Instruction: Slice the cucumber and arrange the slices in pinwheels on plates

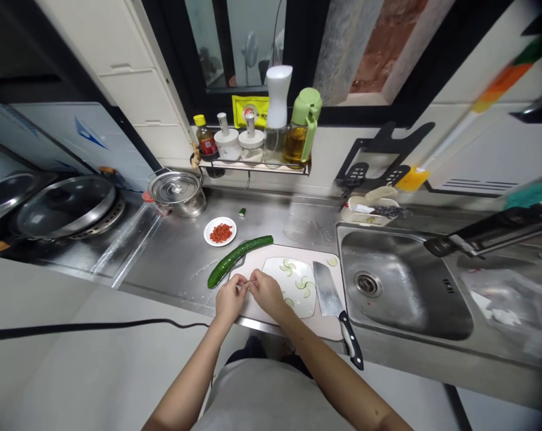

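Note:
My left hand (230, 296) and my right hand (265, 292) meet over the near left part of a pale cutting board (255, 309), fingertips pinched together on something small I cannot make out. A whole cucumber (238, 260) lies diagonally just beyond the hands, half on the board. A white plate (298, 299) with several cucumber slices sits on the board to the right of my hands. A cleaver (334, 305) with a black handle lies along the board's right side.
A small white dish of chopped red chili (220, 231) and a cucumber end (242, 212) sit further back. A lidded steel pot (177, 193), a covered wok (67, 205), a condiment rack (257, 143) and a steel sink (401, 287) surround the counter.

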Demonstrator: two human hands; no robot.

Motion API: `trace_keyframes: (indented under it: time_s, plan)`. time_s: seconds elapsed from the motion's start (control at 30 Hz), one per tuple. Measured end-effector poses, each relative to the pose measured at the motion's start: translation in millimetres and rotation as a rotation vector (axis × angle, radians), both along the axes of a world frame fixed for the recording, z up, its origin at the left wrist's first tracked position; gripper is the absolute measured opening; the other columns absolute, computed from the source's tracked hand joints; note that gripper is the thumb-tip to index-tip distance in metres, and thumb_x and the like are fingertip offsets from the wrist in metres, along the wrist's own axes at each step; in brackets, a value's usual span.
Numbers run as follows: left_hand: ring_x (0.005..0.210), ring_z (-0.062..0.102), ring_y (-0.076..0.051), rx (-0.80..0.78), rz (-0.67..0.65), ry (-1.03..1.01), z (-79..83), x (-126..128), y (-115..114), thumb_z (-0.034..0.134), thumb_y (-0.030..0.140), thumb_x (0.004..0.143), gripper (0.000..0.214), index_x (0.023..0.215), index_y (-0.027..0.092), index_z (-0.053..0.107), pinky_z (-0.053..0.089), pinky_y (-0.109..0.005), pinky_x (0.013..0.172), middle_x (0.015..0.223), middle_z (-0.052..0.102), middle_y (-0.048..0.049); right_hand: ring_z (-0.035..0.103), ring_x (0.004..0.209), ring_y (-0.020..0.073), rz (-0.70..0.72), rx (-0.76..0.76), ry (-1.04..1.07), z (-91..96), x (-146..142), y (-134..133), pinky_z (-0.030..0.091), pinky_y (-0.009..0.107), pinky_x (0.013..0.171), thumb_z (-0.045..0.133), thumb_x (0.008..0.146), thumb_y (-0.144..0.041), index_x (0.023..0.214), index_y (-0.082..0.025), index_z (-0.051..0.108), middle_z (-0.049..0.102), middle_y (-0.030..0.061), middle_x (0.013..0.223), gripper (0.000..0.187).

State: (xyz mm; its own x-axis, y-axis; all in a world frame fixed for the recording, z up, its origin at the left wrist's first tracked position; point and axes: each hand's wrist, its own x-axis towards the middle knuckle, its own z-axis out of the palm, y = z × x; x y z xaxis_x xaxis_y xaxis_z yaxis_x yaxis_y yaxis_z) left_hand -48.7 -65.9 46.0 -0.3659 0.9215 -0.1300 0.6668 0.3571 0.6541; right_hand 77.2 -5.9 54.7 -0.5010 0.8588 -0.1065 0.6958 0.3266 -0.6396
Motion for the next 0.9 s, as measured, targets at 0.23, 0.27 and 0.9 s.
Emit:
trace_keyframes:
  time_s: [0.23, 0.27, 0.9]
  plan:
    - [0.076, 0.058, -0.017, -0.130, -0.052, 0.197, -35.6, -13.3, 8.3, 0.054, 0.026, 0.085, 0.010, 0.088, 0.023, 0.064, 0.032, -0.025, 0.063, 0.083, 0.067, -0.0026, 0.061, 0.094, 0.0202, 0.236, 0.025, -0.429, -11.5, -28.9, 15.3, 0.041, 0.026, 0.072, 0.046, 0.090, -0.018, 0.102, -0.017, 0.060, 0.064, 0.0100, 0.099, 0.019]
    - [0.080, 0.058, -0.017, -0.105, -0.067, 0.230, -38.9, -13.0, 8.6, 0.053, 0.025, 0.086, 0.011, 0.088, 0.023, 0.064, 0.033, -0.025, 0.065, 0.087, 0.067, -0.0034, 0.061, 0.095, 0.0203, 0.244, 0.040, -0.449, -12.7, -30.7, 16.1, 0.041, 0.026, 0.072, 0.044, 0.090, -0.016, 0.103, -0.017, 0.060, 0.064, 0.0103, 0.099, 0.020]
    - [0.093, 0.055, -0.019, 0.010, -0.030, 0.079, -41.3, -7.9, 3.3, 0.053, 0.019, 0.082, 0.023, 0.102, 0.024, 0.063, 0.041, -0.030, 0.080, 0.099, 0.067, -0.0025, 0.059, 0.090, 0.0185, 0.177, 0.055, -0.327, -19.3, -20.4, 10.4, 0.035, 0.026, 0.072, 0.041, 0.092, -0.019, 0.098, -0.017, 0.062, 0.067, 0.0075, 0.094, 0.021]
